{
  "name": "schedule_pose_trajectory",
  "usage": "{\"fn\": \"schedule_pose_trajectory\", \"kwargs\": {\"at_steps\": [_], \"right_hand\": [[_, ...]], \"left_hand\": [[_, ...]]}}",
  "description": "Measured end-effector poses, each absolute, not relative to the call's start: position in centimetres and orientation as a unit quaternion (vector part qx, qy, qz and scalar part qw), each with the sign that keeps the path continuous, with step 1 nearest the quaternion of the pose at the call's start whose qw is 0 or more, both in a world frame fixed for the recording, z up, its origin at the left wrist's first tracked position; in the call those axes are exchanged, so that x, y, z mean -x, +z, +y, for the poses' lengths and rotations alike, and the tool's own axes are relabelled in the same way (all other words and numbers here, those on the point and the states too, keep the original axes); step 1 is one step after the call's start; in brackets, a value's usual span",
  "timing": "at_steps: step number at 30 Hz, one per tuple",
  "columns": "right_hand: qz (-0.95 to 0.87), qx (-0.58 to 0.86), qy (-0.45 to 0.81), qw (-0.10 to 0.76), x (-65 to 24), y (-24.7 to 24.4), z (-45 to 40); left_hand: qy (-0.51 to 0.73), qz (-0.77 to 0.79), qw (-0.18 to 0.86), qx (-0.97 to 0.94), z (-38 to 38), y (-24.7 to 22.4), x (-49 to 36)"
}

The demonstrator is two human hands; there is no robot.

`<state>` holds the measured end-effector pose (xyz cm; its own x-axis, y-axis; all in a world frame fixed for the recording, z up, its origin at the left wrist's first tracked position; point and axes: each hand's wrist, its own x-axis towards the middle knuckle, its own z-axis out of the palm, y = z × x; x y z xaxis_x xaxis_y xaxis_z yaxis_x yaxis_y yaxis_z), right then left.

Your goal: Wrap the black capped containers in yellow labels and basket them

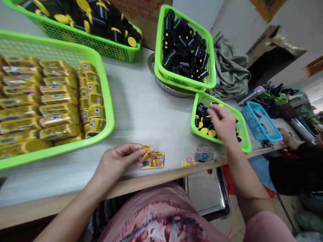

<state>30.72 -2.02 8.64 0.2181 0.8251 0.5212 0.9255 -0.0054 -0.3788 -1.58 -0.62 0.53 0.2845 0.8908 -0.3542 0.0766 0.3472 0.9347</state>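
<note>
Two hands are at work along the desk (141, 114), each at its own small batch; as I judge it, the step in hand is picking over pieces by hand. Your left hand (118, 161) sits just inside the front edge, curled nearly shut, its thumb and fingers pinching the yellow printed labels (151, 158). Your right hand (219, 122) is partly open, reaching down into the small green basket (243, 141) near the desk's right end. Its fingertips (210, 112) are among the black cylinders with yellow caps (203, 117), but you can't tell from this view whether they have hold of one.

The next move calls for a firm, narrow pinch, since those pieces lie heaped and loose. Toward the back edge stands a larger green basket (210, 67) of similar black pieces. The wide green tray (101, 101) at the left end is packed with rows of yellow packets (58, 104). A blue basket (259, 122) sits beyond the right end, and a crumpled grey-blue scrap (204, 153) lies near the front edge.
</note>
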Motion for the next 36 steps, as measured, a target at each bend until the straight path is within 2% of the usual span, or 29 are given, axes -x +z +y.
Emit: {"fn": "schedule_pose_trajectory", "kwargs": {"at_steps": [3,5,8,14,15,17,19,22,25,28,36], "right_hand": [[-0.481,0.854,-0.089,0.176,-38.1,10.9,1.4],[-0.452,0.878,-0.076,0.136,-41.0,11.1,3.3],[-0.451,0.881,-0.055,0.135,-42.3,10.4,4.7],[-0.455,0.861,-0.074,0.217,-40.0,11.3,2.4],[-0.453,0.846,-0.094,0.266,-39.2,11.6,1.5],[-0.487,0.759,-0.077,0.426,-36.6,11.8,-0.6],[-0.522,0.694,0.045,0.494,-32.5,11.1,-2.6],[-0.501,0.627,0.339,0.491,-25.4,8.3,-4.1],[-0.466,0.562,0.508,0.457,-20.3,5.5,-3.8],[-0.444,0.531,0.558,0.458,-18.4,4.1,-3.2],[-0.456,0.54,0.535,0.462,-18.7,3.6,-3.3]], "left_hand": [[0.321,0.515,0.67,-0.426,-0.6,1.1,1.6],[0.318,0.513,0.68,-0.415,-0.5,1.2,1.4],[0.318,0.498,0.691,-0.417,-0.7,1.0,1.3],[0.353,0.425,0.726,-0.41,-1.2,0.2,1.6],[0.356,0.423,0.725,-0.411,-1.1,0.1,1.7],[0.356,0.417,0.728,-0.412,-1.1,0.1,1.8],[0.35,0.411,0.739,-0.405,-1.1,0.2,1.8],[0.348,0.413,0.746,-0.39,-1.2,0.1,1.7],[0.354,0.412,0.748,-0.381,-1.3,-0.1,1.8],[0.361,0.407,0.744,-0.388,-1.4,-0.4,2.0],[0.393,0.422,0.724,-0.379,-1.4,-0.3,2.1]]}}
